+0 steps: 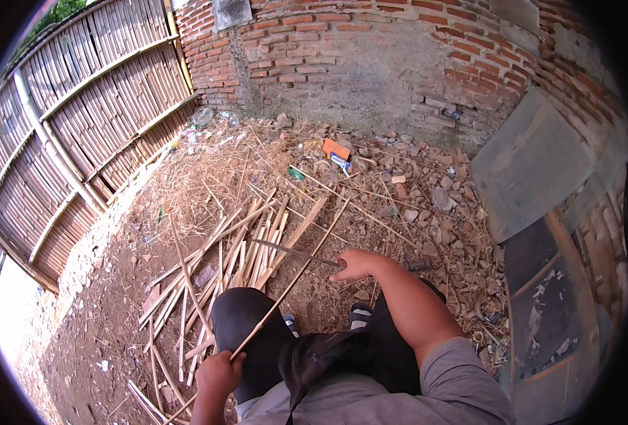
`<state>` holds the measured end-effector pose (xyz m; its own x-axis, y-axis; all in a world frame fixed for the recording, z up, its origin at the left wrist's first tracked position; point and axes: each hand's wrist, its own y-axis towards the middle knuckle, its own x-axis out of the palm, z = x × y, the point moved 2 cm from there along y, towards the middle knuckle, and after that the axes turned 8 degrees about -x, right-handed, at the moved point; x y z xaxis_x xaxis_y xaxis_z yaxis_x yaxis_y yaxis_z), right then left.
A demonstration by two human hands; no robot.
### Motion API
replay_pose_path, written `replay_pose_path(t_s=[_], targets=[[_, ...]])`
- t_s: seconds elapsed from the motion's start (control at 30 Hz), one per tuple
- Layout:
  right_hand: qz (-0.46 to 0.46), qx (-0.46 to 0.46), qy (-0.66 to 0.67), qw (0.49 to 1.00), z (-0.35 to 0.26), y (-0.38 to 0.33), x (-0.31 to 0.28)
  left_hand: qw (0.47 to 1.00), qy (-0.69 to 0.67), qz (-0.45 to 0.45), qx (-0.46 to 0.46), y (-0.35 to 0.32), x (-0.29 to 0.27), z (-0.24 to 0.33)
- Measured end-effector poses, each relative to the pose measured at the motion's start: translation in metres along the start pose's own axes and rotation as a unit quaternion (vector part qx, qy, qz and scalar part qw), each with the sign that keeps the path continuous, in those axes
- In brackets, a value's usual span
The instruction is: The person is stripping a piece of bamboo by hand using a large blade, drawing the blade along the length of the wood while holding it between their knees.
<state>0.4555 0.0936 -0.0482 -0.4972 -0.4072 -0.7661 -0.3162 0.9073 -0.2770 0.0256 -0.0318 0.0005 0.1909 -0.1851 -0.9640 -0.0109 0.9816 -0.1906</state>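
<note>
My left hand [218,373] is closed around a long thin bamboo stick [277,303], low beside my left knee. The stick slants up and away to the right, across my leg, and its lower end runs past my hand toward the bottom edge. In my right hand [355,266], fingers wrapped round its handle end, is a long-bladed knife [293,251] that points left. Its blade crosses the stick; whether the two touch, I cannot tell. Beyond my left knee lies a loose heap of split bamboo strips [261,237] on the ground.
Dry straw and litter [222,166] cover the earth ahead, with broken brick rubble [427,212] to the right. A brick wall [342,64] closes the far side. A bamboo fence [80,92] stands left, and grey sheets [533,163] lean at the right.
</note>
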Motion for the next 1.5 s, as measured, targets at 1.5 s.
replay_pose_path(t_s=[1.5], targets=[[0.110,0.004,-0.010,0.994,0.001,-0.003,0.000,0.997,0.036,0.064,0.030,-0.007,0.007,0.009]])
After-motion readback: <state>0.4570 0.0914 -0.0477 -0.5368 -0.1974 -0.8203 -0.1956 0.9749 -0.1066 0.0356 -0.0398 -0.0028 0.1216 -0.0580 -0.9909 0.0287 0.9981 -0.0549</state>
